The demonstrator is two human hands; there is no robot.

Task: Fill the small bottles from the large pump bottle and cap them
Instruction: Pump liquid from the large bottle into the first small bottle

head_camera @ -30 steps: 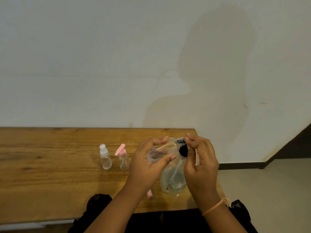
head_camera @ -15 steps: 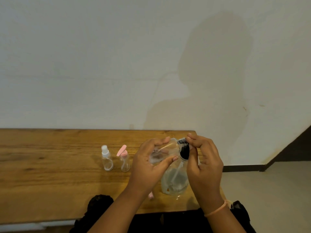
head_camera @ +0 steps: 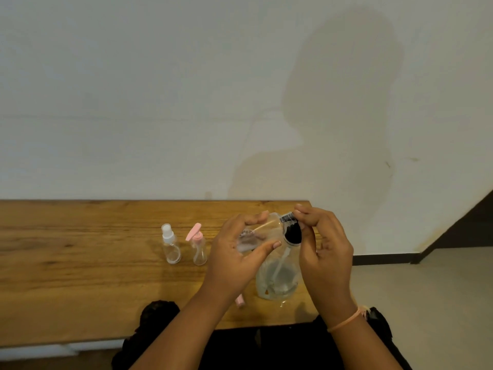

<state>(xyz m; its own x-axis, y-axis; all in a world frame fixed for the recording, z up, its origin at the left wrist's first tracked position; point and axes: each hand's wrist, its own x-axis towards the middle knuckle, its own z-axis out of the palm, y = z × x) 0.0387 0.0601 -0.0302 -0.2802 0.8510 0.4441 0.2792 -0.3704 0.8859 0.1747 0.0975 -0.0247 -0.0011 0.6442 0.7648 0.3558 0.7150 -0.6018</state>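
The large clear pump bottle (head_camera: 277, 279) stands on the wooden table (head_camera: 80, 263) near its right end, with a black pump head (head_camera: 292, 232). My right hand (head_camera: 324, 252) has its fingers pressed on top of that pump head. My left hand (head_camera: 234, 257) holds a small clear bottle (head_camera: 249, 240) tilted on its side, its mouth toward the pump nozzle. To the left stand two small clear bottles: one with a white spray cap (head_camera: 170, 244) and one with a pink pump cap (head_camera: 198, 244). A pink cap (head_camera: 240, 301) lies on the table under my left wrist.
The table ends just right of the pump bottle, with pale floor (head_camera: 426, 303) beyond. A white wall (head_camera: 186, 102) rises directly behind the table. Dark clothing (head_camera: 160, 313) shows below the table's front edge.
Both hands and the bottles hold nearly the same pose; they only shifted slightly with the camera. My right fingers stay on the pump head.
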